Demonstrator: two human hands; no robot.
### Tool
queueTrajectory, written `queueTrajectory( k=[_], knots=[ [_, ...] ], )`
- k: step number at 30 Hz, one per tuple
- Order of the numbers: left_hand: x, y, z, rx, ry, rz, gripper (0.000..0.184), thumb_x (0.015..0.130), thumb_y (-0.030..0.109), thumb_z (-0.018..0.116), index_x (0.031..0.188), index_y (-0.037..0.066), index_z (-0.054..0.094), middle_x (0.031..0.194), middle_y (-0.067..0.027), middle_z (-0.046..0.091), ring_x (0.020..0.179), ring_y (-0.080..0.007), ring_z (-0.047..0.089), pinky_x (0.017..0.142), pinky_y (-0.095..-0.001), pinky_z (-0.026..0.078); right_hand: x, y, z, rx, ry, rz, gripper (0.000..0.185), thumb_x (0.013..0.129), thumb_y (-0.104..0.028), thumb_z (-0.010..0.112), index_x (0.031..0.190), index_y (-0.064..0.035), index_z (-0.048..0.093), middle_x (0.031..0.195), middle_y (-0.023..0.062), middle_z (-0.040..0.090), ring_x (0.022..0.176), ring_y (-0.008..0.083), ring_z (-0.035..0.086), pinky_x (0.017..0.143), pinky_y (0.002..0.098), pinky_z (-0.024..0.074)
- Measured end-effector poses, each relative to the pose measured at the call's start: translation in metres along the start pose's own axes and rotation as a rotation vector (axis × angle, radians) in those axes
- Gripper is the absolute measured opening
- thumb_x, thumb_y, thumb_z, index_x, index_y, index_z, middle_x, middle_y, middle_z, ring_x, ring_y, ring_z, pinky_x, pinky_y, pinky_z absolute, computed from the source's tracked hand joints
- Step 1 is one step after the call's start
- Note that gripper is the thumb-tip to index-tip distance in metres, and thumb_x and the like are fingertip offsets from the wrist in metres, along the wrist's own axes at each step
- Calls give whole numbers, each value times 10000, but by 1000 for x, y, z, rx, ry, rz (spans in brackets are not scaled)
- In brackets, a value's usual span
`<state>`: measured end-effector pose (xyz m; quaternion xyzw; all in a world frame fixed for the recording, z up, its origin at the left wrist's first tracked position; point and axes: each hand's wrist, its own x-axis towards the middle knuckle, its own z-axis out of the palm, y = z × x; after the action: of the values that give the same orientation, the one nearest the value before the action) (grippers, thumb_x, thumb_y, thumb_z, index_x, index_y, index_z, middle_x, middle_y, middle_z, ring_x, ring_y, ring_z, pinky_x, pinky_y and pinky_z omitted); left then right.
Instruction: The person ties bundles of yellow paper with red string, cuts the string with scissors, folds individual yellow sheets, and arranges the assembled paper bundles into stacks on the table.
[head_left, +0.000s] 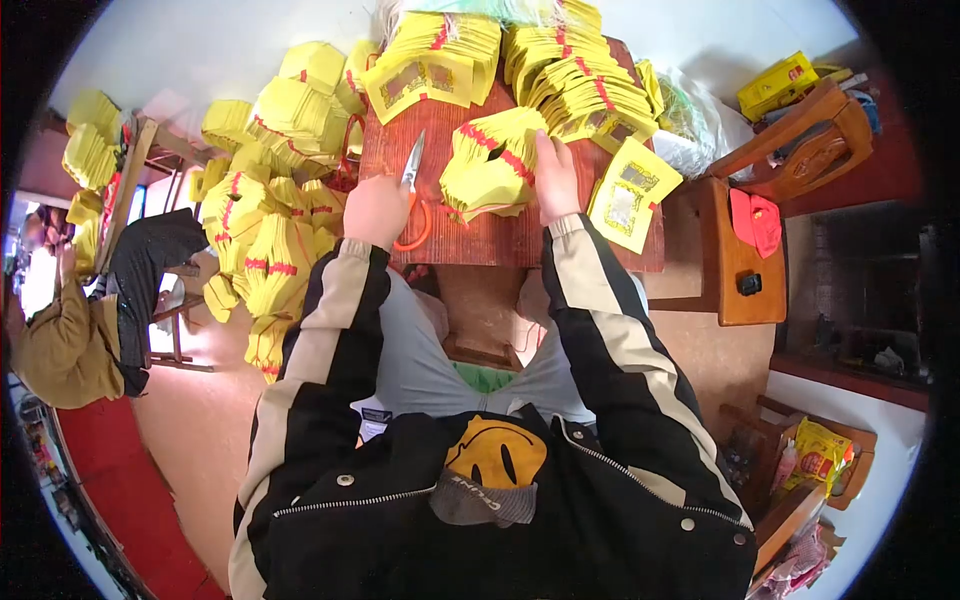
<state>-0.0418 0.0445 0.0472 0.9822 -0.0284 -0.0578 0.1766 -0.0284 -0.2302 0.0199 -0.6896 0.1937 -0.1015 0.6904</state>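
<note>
My left hand (377, 211) is closed at the left front of the red-brown wooden table (385, 150). It grips the scissors (413, 163) near their middle; the blades point away from me and the orange handle loops show beside the hand. In front of me sits a bundle of folded yellow paper packets (490, 165) with red bands or marks across it. My right hand (555, 178) rests along the bundle's right side, fingers stretched forward, thumb side against it. Right of that hand lies a flat yellow printed packet (630, 195).
Stacks of yellow packets (435, 65) and more stacks (580, 80) line the table's back. Many bundles (265, 225) are heaped at the left. A wooden chair (745, 270) on the right bears a red item (755, 222) and a small black object (749, 285). Another person (75, 340) is at far left.
</note>
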Motion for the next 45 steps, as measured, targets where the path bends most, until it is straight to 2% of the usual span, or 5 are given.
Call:
queueTrajectory(
  k=[10, 16, 24, 36, 45],
  knots=[
    [50, 85, -26, -559, -418, -77, 741, 1042, 683, 351, 1429, 88, 565, 1162, -179, 727, 899, -299, 763, 557, -389, 613, 35, -31, -5, -382, -246, 194, 925, 1039, -702, 298, 1435, 101, 533, 1489, 360, 500, 1469, 413, 435, 1199, 383, 311],
    [48, 86, -18, -473, -118, 170, 685, 1083, 601, 348, 1397, 30, 561, 1230, -289, 677, 1160, -453, 653, 971, -473, 527, 12, -79, 9, -347, -190, 90, 940, 1025, -709, 381, 1403, 138, 535, 1438, 349, 554, 1401, 386, 511, 1168, 396, 357],
    [-27, 110, -2, -662, 598, 483, 429, 1005, 157, 673, 1295, 2, 398, 1395, -339, 536, 1246, -445, 605, 1038, -478, 484, -50, -82, -4, 267, -244, -198, 567, 960, -229, 772, 1395, 42, 530, 1244, 140, 676, 1124, 190, 653, 959, 336, 535],
    [31, 18, 43, -645, 185, 440, 1081, 796, -111, 702, 1649, 4, 48, 1583, -204, 405, 1453, -305, 441, 1208, -380, 356, -19, 12, -56, 39, -401, -122, 661, 790, 134, 666, 1419, -11, 521, 1285, 89, 679, 1189, 200, 650, 1030, 322, 502],
    [30, 53, 8, -1003, -203, 476, 712, 788, 50, 868, 1415, -7, 534, 1257, -107, 700, 1168, -168, 661, 1040, -329, 503, -7, -18, -55, 259, -393, -253, 605, 837, 180, 494, 1408, -19, 528, 1289, 72, 658, 1221, 177, 615, 1053, 296, 471]
  ],
)
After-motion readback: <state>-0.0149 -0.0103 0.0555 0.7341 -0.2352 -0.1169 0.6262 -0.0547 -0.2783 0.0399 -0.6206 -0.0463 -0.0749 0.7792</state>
